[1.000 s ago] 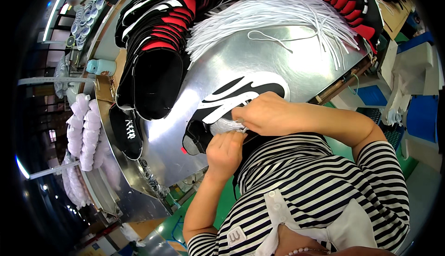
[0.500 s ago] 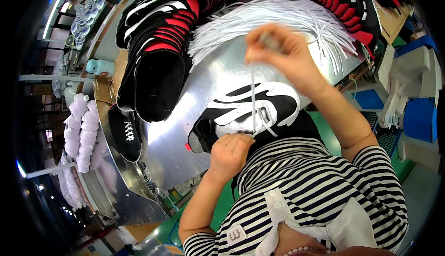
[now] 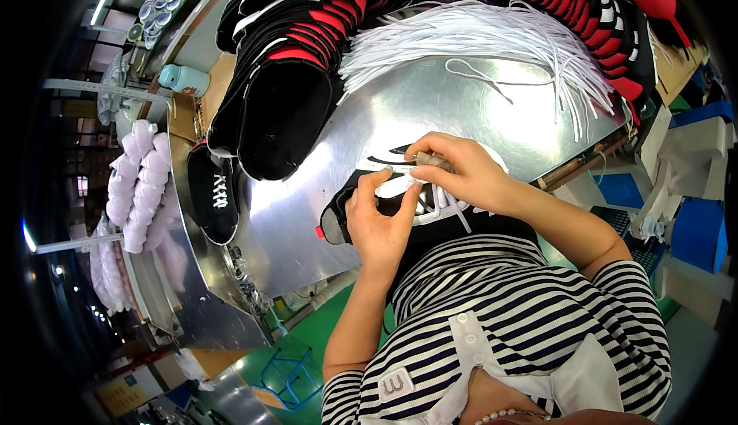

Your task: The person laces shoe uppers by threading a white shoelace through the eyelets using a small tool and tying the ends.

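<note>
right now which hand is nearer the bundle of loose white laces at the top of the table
Right. The right hand pinches a lace on the black-and-white shoe upper, just below the white laces. The left hand grips the upper's edge lower down, farther from them.

I note a worktable (image 3: 492, 117) of bright, glossy sheet metal. The shoe upper (image 3: 350, 217) under both hands looks like matt black fabric. The laces (image 3: 477, 36) are matt white cord. My shirt (image 3: 523, 325) is soft striped cloth.

A shiny metal table (image 3: 430, 110) carries stacked black-and-red shoe uppers (image 3: 300, 48), white laces (image 3: 477, 40) — and one black shoe (image 3: 384, 202).
</note>
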